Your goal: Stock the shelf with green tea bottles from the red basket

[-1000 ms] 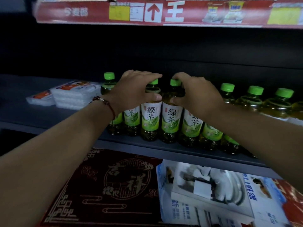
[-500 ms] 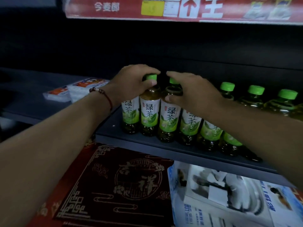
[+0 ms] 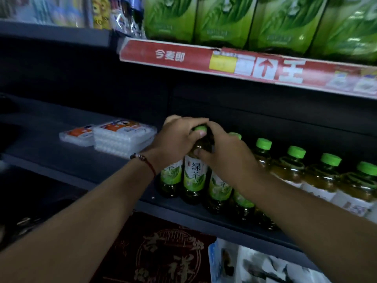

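Observation:
Several green tea bottles with green caps stand in a row on the dark shelf (image 3: pixel 85 166). My left hand (image 3: pixel 175 141) curls over the cap and neck of one green tea bottle (image 3: pixel 193 176) near the row's left end. My right hand (image 3: pixel 226 156) meets it from the right, fingers on the same bottle's neck and over the neighbouring bottles' tops. More green tea bottles (image 3: pixel 293 166) run off to the right. The red basket is out of view.
White flat packs (image 3: pixel 122 137) lie on the shelf left of the bottles, with bare shelf around them. A red price strip (image 3: pixel 224 62) fronts the shelf above, which carries green packs (image 3: pixel 224 17). Boxes (image 3: pixel 163 252) sit on the level below.
Both hands have drawn together onto one bottle at the left end of the row; before, each was on its own bottle top. The view has tilted up and to the left.

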